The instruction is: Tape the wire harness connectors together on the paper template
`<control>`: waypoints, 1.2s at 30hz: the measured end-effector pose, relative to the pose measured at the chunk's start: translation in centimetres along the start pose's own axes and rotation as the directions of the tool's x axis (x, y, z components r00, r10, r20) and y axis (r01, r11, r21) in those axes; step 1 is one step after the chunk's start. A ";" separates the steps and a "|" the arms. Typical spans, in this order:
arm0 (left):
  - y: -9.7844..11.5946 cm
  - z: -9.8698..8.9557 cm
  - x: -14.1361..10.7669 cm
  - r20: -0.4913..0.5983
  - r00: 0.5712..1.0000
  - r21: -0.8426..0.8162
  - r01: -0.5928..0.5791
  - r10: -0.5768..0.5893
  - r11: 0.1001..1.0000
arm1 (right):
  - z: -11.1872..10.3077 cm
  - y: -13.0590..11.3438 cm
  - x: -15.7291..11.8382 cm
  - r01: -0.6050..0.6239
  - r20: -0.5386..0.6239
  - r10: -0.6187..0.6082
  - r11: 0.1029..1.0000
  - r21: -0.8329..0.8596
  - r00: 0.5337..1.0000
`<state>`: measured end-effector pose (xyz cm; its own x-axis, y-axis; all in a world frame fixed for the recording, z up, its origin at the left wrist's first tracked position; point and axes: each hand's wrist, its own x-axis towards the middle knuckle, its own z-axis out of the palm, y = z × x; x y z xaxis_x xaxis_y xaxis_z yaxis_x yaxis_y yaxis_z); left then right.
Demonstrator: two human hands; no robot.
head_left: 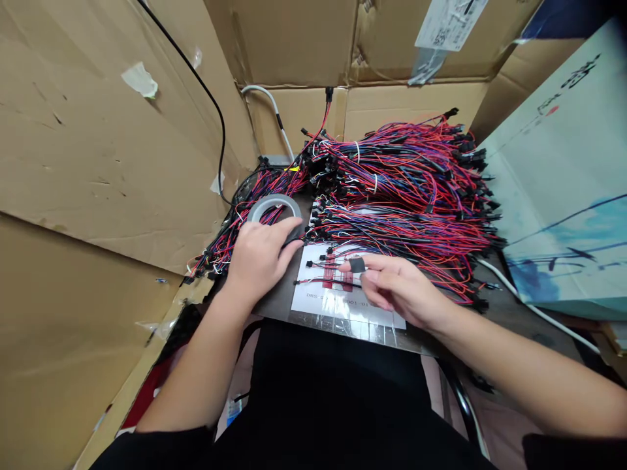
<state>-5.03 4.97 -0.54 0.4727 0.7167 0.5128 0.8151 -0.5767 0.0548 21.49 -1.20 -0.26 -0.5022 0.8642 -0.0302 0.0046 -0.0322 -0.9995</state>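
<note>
My left hand (258, 254) is closed around a roll of tape (255, 210), whose pale grey ring shows above the knuckles. Between the thumb and forefinger of my right hand (399, 282) is a short black piece of tape (357, 265). Beneath my right fingers lies a printed white sheet (313, 301) with a red block on it. A few single wires with black connectors (309, 264) stretch across the sheet, passing partly behind my right hand. Whether that hand touches them I cannot tell.
Thick bundles of red, blue and black wires (401, 222) cover the table's back and right. More wires (223, 241) are heaped on the left. Cardboard walls (122, 143) enclose the left and back. A pale printed bag (563, 196) stands at the right, beside a white cable (533, 312).
</note>
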 end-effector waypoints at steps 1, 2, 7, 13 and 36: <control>-0.5 0.0 0.2 0.045 0.999 0.030 0.015 -0.016 0.999 | -0.1 0.0 -0.5 -0.069 0.013 0.068 0.992 0.110 0.998; -0.9 0.2 0.3 0.096 0.995 0.058 0.032 -0.037 0.998 | -0.3 0.1 -1.0 -0.119 0.026 0.117 0.979 0.165 0.993; -2.4 1.6 -0.2 0.283 0.957 0.083 0.045 -0.067 0.996 | -2.5 0.8 -3.4 -0.196 -0.003 0.197 0.976 0.099 0.980; 0.6 0.6 -0.8 0.192 0.981 -0.023 0.021 -0.016 1.000 | -7.0 1.5 -9.3 -0.153 -0.242 0.007 0.792 -0.591 0.970; 12.9 1.5 2.8 0.318 0.871 -0.363 -0.253 0.375 0.897 | -8.0 3.6 -13.1 -0.040 -0.140 -0.491 0.209 -0.977 0.860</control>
<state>7.29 0.12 0.36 0.8237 0.5327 0.1942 0.4897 -0.8410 0.2299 35.00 -8.66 -3.59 -0.3130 0.8290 0.4634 0.8659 0.4496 -0.2193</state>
